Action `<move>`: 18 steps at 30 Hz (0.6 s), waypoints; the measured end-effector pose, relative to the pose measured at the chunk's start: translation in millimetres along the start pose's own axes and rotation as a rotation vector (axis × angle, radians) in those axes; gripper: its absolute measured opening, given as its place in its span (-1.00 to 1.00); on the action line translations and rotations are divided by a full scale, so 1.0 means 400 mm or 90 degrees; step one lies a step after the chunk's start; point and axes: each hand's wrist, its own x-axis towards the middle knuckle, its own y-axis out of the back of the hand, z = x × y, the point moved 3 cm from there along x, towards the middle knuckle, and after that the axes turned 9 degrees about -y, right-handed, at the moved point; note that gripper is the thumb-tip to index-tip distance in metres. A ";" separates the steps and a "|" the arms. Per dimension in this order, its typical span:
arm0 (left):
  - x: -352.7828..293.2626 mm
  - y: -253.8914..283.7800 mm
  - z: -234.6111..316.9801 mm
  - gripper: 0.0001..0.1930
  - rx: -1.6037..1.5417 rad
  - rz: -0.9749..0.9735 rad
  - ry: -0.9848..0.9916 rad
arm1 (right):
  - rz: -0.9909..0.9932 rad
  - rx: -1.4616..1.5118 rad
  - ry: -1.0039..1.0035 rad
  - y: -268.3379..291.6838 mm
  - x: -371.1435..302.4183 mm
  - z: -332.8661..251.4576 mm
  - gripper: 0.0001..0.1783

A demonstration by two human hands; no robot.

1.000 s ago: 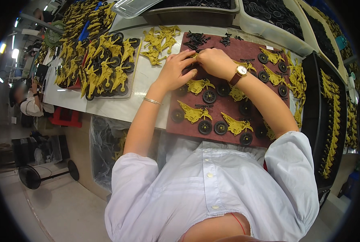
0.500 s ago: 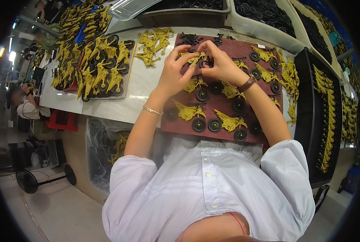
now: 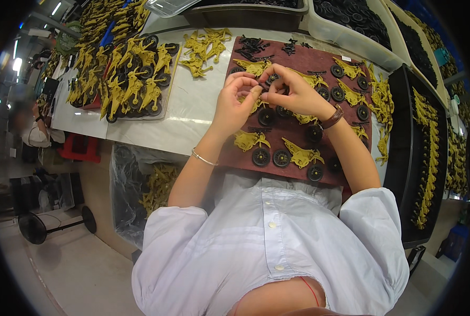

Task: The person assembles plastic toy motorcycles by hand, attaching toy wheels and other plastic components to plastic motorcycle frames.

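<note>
Head view showed both hands up over the far half of the dark red mat point(image 3: 245, 158). The left hand point(image 3: 234, 108) and right hand point(image 3: 293, 95) were pinched together, fingertips meeting on a small black wheel point(image 3: 269, 80) held between them, just above the mat.

Biggest risk I saw: the wheel was tiny and the grip was fingertips only, so a slip would've dropped it among the loose yellow bike frames point(image 3: 301, 154) and other black wheels point(image 3: 261, 156) lying right under the wrists. A dragged forearm could've knocked those out of line too.

Room was tight. A black tray point(image 3: 403, 158) sat hard on the right, bins point(image 3: 351, 37) along the far edge, and a loaded board of finished yellow bikes point(image 3: 132, 79) to the left. Only bare table point(image 3: 193, 113) between board and mat looked free.
</note>
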 end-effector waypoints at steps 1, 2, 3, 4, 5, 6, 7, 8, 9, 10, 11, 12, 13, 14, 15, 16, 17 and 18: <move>-0.011 0.013 0.003 -0.86 0.039 0.003 -0.002 | -0.016 0.024 -0.030 0.000 -0.004 -0.007 -0.77; -0.021 0.025 0.006 -0.86 0.078 0.006 -0.004 | -0.019 0.027 -0.031 -0.003 -0.002 -0.010 -0.77; -0.027 0.030 0.012 -0.88 0.075 0.012 -0.003 | -0.037 0.069 -0.043 -0.008 0.001 -0.010 -0.80; -0.036 0.033 0.016 -0.88 0.077 0.014 0.000 | -0.055 0.112 -0.055 -0.016 0.003 -0.010 -0.82; -0.045 0.038 0.020 -0.89 0.088 0.030 -0.011 | -0.041 0.090 -0.025 -0.024 0.004 -0.017 -0.86; -0.052 0.044 0.024 -0.90 0.099 0.046 -0.023 | -0.044 0.093 -0.026 -0.034 0.007 -0.020 -0.86; -0.060 0.050 0.024 -0.90 0.101 0.048 -0.020 | -0.017 0.039 0.021 -0.042 0.008 -0.028 -0.86; -0.068 0.056 0.029 -0.90 0.144 0.032 -0.049 | 0.010 -0.015 0.067 -0.048 0.008 -0.034 -0.86; -0.075 0.062 0.033 -0.89 0.187 0.018 -0.079 | 0.003 -0.047 0.107 -0.055 0.009 -0.032 -0.88; -0.079 0.072 0.038 -0.89 0.188 0.022 -0.075 | -0.001 -0.045 0.106 -0.059 0.009 -0.031 -0.88; -0.081 0.078 0.048 -0.87 0.250 -0.043 -0.074 | -0.006 -0.132 0.109 -0.067 0.008 -0.031 -0.88; -0.086 0.083 0.053 -0.85 0.311 -0.110 -0.072 | -0.010 -0.220 0.113 -0.075 0.006 -0.032 -0.89; -0.090 0.092 0.053 -0.85 0.312 -0.106 -0.069 | -0.020 -0.239 0.082 -0.082 0.006 -0.021 -0.90; -0.090 0.096 0.054 -0.82 0.438 -0.149 -0.115 | -0.024 -0.238 0.082 -0.092 0.007 -0.013 -0.90; -0.090 0.097 0.054 -0.78 0.564 -0.194 -0.161 | -0.010 -0.263 0.088 -0.102 0.008 -0.004 -0.89; -0.091 0.100 0.051 -0.78 0.565 -0.193 -0.159 | 0.004 -0.289 0.093 -0.110 0.008 0.005 -0.89; -0.093 0.098 0.044 -0.75 0.568 -0.231 -0.153 | 0.003 -0.288 0.093 -0.118 0.008 0.016 -0.89; -0.096 0.097 0.038 -0.71 0.571 -0.269 -0.146 | 0.001 -0.318 0.079 -0.127 0.009 0.029 -0.88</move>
